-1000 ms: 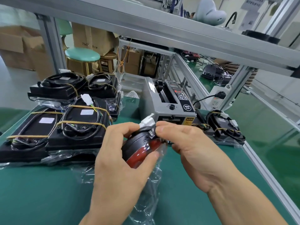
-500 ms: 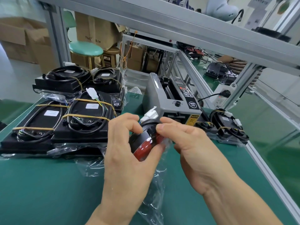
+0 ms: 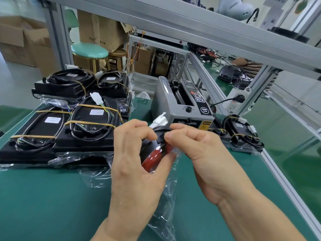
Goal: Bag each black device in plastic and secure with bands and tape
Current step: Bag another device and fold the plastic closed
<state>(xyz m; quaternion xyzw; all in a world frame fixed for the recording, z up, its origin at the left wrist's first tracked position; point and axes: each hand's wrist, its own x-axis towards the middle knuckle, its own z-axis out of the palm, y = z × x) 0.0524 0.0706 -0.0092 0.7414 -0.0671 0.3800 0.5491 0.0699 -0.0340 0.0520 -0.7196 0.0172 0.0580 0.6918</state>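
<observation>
Held above the green tabletop [image 3: 43, 206], near its middle: a small black device [image 3: 152, 152] with a red face, partly sheathed in a clear plastic bag [image 3: 166, 202] that trails down toward the mat. Left hand [image 3: 137, 171] wrapped around the device from the left, thumb under the red face, fingers curled over the top: grip closed on the device. Right hand [image 3: 199, 153] pinching the black edge and bag film at the top of the same device with thumb and forefinger, grip likewise clenched on it. White plug connector [image 3: 159, 121] sticking up just behind the fingertips. To the left, a stack of bagged black devices [image 3: 69, 129] bound with tan rubber bands [image 3: 90, 122], each with coiled cable and a white label [image 3: 52, 120] whose print is too small to read. Behind the hands, a grey tape dispenser [image 3: 182, 108] with a round black badge, a yellow warning sticker reading something like "A", and a red-lettered panel, all too blurred to make out. To the right, one more banded black device [image 3: 243, 136] beside the aluminium frame. Farther back, a green-cushioned stool [image 3: 89, 50] and a cardboard box [image 3: 99, 32] printed "75x3" and "0 CM", middle characters hidden.
</observation>
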